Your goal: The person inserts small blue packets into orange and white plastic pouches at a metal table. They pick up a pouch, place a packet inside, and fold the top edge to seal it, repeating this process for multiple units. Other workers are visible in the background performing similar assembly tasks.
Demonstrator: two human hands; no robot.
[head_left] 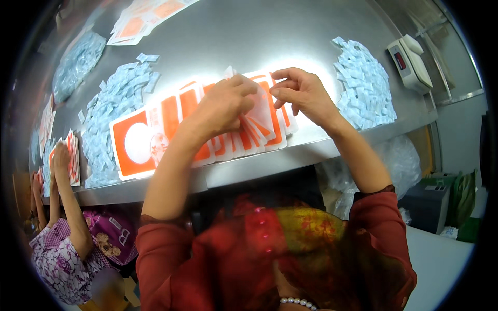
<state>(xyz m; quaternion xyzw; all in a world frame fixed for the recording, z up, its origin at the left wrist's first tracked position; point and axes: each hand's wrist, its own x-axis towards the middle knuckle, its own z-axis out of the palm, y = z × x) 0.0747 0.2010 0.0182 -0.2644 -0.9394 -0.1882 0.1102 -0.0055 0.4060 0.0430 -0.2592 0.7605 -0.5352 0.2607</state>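
A fanned row of orange-and-white flat pouches (155, 137) lies along the front of a steel table (249, 36). My left hand (225, 103) rests on the overlapped pouches near the row's right end, fingers curled on the top pouch (262, 111). My right hand (301, 90) hovers just right of it, fingertips pinched together at that pouch's upper edge. Whether a small sachet is between the fingers cannot be seen. Heaps of small pale-blue sachets lie on both sides: one (116, 103) left of the row, another (365, 85) beside my right hand.
Another person's hand (59, 158) works a second stack of orange pouches at the far left. More orange pouches (142, 20) and a blue sachet heap (78, 62) lie at the back left. A white scale-like device (410, 62) stands at the table's right end. Clear plastic bags (399, 160) hang below.
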